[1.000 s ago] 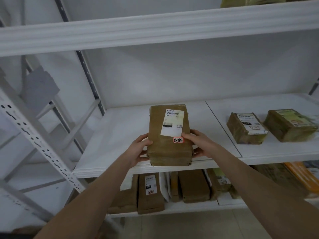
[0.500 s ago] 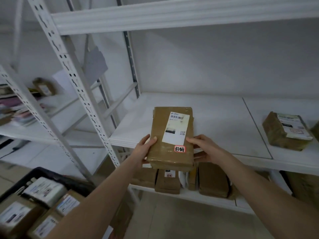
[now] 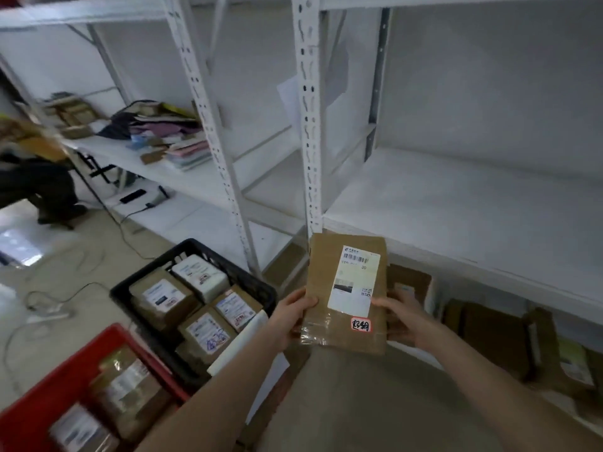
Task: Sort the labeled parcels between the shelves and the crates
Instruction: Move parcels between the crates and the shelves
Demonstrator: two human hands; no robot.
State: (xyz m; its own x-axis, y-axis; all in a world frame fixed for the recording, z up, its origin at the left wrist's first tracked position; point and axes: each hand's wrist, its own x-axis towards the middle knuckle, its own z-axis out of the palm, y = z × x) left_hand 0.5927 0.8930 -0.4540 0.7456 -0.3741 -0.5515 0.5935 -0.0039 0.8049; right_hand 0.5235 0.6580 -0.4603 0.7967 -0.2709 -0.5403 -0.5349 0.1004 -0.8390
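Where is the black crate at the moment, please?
In the head view, the black crate sits on the floor at lower left, just beyond the red crate and left of the held parcel.

- Pile of books, folders & papers: up and well left of left fingers; pink, purple, blue covers, stacked untidily.
- Dark cloth or bag: touching pile's left end, on the side away from fingers.
- Flat black device: below pile, well left of and above fingers; type can't tell.
- Cables: far left of fingers, approx level w/ them, looping over floor, which is beige.
- White power strip: at cables' left end, farthest from fingers.
- Person in dark clothes: far left edge, up from fingers; blurred, partly cut off.
- White sheet: high above fingers, hanging tilted.
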